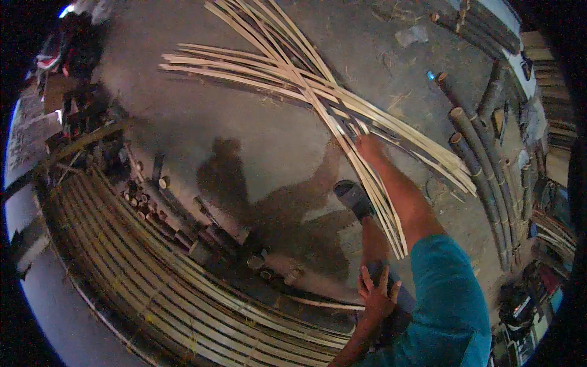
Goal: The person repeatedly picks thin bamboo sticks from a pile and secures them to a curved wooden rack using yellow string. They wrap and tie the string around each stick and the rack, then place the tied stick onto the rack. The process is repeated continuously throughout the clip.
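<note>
My right hand [369, 147] reaches down to the floor, its fingers closed at a bundle of long, pale bamboo strips [333, 122]; the fingertips are partly hidden. These strips run from the top of the view down toward my right forearm. Under and across them lies a second bundle of bamboo strips [416, 133], so the two form an X. My left hand [380, 298] rests on my bent knee with the fingers spread, holding nothing. A dark sandal [353, 197] is on my foot, just left of the strips.
A long slatted bamboo bench [153, 287] fills the lower left. Cut bamboo pieces [153, 211] lie along its far side. Thick bamboo poles [483, 165] lie at the right. Shavings [397, 101] and a pale scrap [411, 35] are scattered on the concrete floor [147, 104].
</note>
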`<action>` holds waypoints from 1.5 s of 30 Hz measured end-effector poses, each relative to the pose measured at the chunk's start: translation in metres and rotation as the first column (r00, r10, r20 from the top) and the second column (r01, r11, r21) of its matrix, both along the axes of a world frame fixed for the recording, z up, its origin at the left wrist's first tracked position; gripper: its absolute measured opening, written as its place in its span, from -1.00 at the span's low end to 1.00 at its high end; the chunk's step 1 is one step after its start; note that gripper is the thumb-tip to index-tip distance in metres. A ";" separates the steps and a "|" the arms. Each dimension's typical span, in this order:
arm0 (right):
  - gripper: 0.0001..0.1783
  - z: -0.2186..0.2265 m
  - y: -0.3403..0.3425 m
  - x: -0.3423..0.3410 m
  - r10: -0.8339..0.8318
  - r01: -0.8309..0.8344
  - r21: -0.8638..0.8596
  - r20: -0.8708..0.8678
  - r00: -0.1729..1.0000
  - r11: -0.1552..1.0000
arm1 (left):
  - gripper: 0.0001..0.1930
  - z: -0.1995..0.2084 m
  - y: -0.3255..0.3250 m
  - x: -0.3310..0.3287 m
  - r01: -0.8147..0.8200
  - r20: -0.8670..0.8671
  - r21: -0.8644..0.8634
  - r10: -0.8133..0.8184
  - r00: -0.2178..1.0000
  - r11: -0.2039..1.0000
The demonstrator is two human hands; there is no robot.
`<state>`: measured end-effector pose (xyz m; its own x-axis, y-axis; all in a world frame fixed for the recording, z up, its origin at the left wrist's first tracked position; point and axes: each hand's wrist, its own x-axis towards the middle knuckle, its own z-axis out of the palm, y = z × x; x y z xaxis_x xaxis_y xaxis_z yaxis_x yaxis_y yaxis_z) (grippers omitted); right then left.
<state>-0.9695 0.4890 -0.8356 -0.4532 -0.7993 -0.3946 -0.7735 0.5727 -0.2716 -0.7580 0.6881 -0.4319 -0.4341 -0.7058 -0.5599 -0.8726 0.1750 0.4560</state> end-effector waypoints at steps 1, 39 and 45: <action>-0.72 0.000 -0.036 -0.005 0.072 -0.078 -0.079 -0.077 0.994 0.994 | -0.48 -0.012 -0.009 -0.010 -0.048 0.065 -0.001 0.048 0.997 0.999; -0.65 0.903 -0.176 0.434 0.555 0.114 -0.549 0.777 -0.295 0.828 | -0.58 0.342 -0.152 0.246 -0.970 -0.719 0.123 0.692 0.059 0.210; -0.66 0.879 -0.071 0.598 0.244 -0.132 -0.433 0.705 -0.666 0.892 | -0.72 0.457 0.007 0.323 -0.926 -0.439 -0.197 0.874 -0.209 -0.321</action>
